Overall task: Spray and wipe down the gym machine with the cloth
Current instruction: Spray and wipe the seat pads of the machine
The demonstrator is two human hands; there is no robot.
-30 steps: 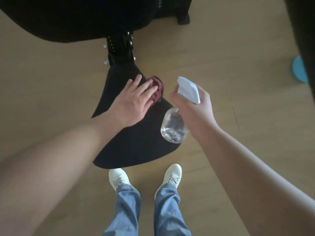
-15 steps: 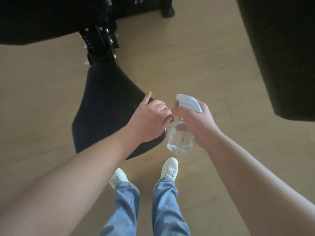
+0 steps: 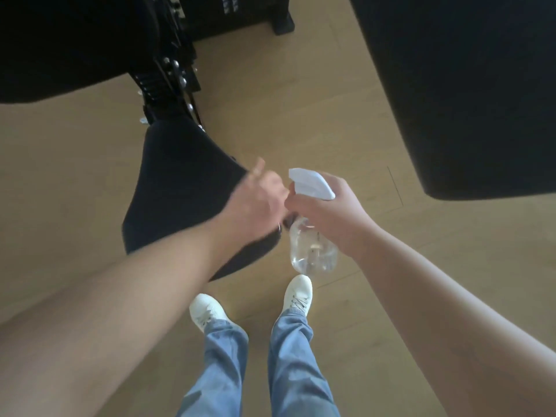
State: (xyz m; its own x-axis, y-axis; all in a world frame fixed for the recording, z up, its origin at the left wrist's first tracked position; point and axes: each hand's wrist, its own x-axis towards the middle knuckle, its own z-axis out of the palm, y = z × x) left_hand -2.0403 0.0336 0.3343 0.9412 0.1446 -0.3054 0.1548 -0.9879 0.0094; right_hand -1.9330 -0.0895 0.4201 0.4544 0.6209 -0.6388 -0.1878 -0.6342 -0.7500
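Note:
The gym machine's black padded seat (image 3: 180, 191) sits at centre left. My left hand (image 3: 258, 203), blurred by motion, lies over the seat's right edge with its fingers curled. The dark red cloth is almost wholly hidden under it; only a dark scrap (image 3: 288, 220) shows below the fingers. Just to the right, my right hand (image 3: 334, 218) grips a clear spray bottle (image 3: 313, 251) by the neck, its white spray head (image 3: 313, 185) pointing left towards the seat. The two hands nearly touch.
A black bolted bracket (image 3: 168, 76) joins the seat to a large black pad (image 3: 60, 46) at upper left. Another big black pad (image 3: 466, 85) hangs at upper right. Wooden floor lies all round. My white shoes (image 3: 207, 311) stand just below the seat.
My left hand swept the cloth from the seat's middle to its right edge, going from flat to curled. The view shifted so that the right-hand pad came in. The bottle hand barely moved.

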